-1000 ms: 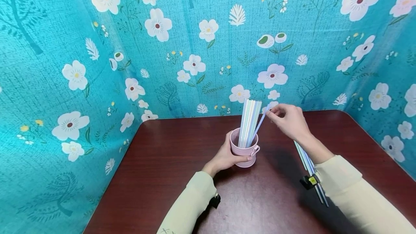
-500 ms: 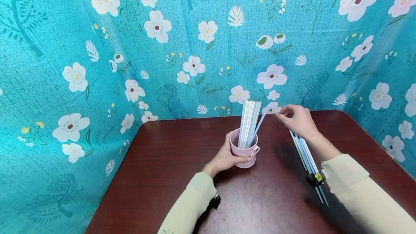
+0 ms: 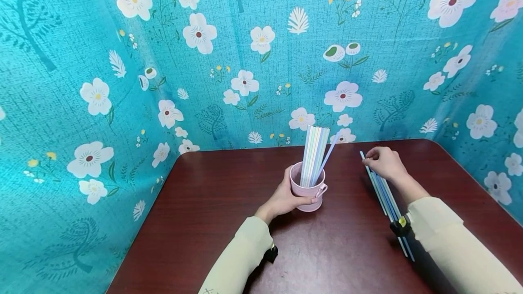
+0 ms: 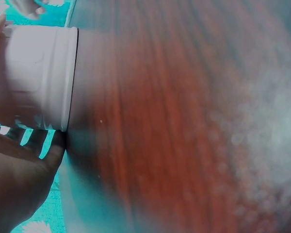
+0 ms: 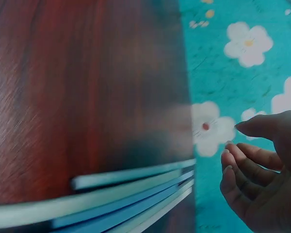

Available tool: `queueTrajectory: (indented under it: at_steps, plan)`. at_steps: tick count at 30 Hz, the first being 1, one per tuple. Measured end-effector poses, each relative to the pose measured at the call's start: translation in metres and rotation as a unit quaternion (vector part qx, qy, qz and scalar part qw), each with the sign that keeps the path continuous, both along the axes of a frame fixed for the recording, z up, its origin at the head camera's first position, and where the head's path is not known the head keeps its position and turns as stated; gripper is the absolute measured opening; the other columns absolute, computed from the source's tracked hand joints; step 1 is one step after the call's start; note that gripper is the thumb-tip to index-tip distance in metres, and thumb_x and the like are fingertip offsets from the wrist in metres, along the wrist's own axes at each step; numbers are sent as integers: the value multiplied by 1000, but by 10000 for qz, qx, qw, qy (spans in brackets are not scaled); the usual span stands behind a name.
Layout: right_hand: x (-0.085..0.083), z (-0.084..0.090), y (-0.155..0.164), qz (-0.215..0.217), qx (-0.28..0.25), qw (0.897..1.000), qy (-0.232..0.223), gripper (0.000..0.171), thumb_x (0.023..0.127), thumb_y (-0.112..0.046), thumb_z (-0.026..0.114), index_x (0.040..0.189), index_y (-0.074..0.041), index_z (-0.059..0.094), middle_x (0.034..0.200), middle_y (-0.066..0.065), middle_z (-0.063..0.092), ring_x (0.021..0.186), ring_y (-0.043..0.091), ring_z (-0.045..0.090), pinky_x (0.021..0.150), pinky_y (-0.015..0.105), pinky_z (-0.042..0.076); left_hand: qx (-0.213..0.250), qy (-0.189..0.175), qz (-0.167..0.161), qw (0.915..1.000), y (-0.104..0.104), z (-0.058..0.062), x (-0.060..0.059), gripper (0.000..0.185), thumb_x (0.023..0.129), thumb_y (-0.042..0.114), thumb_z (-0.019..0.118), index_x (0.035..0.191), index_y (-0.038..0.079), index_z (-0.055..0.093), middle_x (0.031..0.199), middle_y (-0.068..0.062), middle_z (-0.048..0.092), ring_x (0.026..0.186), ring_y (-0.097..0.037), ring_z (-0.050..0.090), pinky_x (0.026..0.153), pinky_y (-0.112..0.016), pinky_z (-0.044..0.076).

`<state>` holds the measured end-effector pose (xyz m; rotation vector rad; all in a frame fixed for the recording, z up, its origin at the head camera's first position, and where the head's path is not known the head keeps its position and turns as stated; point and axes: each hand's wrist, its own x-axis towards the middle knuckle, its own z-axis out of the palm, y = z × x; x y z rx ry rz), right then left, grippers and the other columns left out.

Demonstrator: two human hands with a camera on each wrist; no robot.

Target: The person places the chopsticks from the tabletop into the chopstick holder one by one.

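My left hand [image 3: 283, 198] grips a small pink bucket [image 3: 306, 191] standing upright on the table, the thumb across its front. The left wrist view shows the bucket's side [image 4: 34, 73] close up. A bundle of pale straws [image 3: 313, 155] stands in the bucket, and one blue straw [image 3: 330, 152] leans apart to the right. Over the far end of several loose straws [image 3: 388, 197] on the table is my right hand [image 3: 386, 163]. In the right wrist view this hand [image 5: 266, 179] has its thumb away from loosely bent fingers, with nothing between them.
The dark red wooden table [image 3: 220, 194] has rounded far corners. A turquoise flowered curtain [image 3: 245, 58] surrounds it at the back and sides. A black camera [image 3: 400, 227] on my right wrist hangs over the loose straws.
My right hand has let go of the blue straw in the bucket and moved right and down to the loose straws. The left hand and bucket have stayed put.
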<state>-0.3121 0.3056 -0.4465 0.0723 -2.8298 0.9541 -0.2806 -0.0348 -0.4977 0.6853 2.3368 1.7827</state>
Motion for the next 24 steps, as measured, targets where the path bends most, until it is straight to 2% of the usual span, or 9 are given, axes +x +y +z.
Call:
queueTrajectory:
  at_steps: [4,8,11,14,18,24]
  plan:
    - [0,-14,8,13,144,9995,-271,32,93,-17,70,109,11,67,97,24,71,84,33,65,66,39,53,-100,-23,1,9999,0,0,0,109,73,21,95,154,38,25,146,11,48,131,-10,48,114,-38,35]
    - [0,-24,9,76,381,9971,-658,38,93,-19,70,114,12,65,105,28,68,91,38,63,74,49,53,-100,-4,30,9999,0,5,4,108,73,18,94,155,32,25,147,7,49,131,-13,49,114,-39,35]
    - [1,-27,7,61,508,9949,-871,43,93,-20,69,119,14,62,107,31,66,91,40,62,76,53,52,-16,-4,34,10000,0,12,9,106,74,13,93,155,25,26,147,2,50,131,-16,50,114,-40,35]
    - [0,-28,7,29,588,9930,-1027,44,94,-19,68,121,15,60,104,30,65,87,39,62,74,53,51,29,-2,25,10000,0,16,11,106,74,10,93,155,24,26,146,0,50,131,-17,50,114,-40,35]
    - [-2,-28,5,14,712,9905,-1176,43,94,-18,67,120,15,59,97,26,65,82,36,60,71,50,51,-35,8,48,10000,0,9,7,107,73,14,94,155,31,26,146,6,49,131,-13,49,114,-38,35]
    - [-3,-31,1,64,806,9895,-1197,33,95,-16,64,115,10,63,97,24,66,80,33,62,68,48,51,-153,-17,44,9999,-1,-1,-1,109,72,23,96,152,41,25,146,12,48,131,-8,48,114,-37,35]
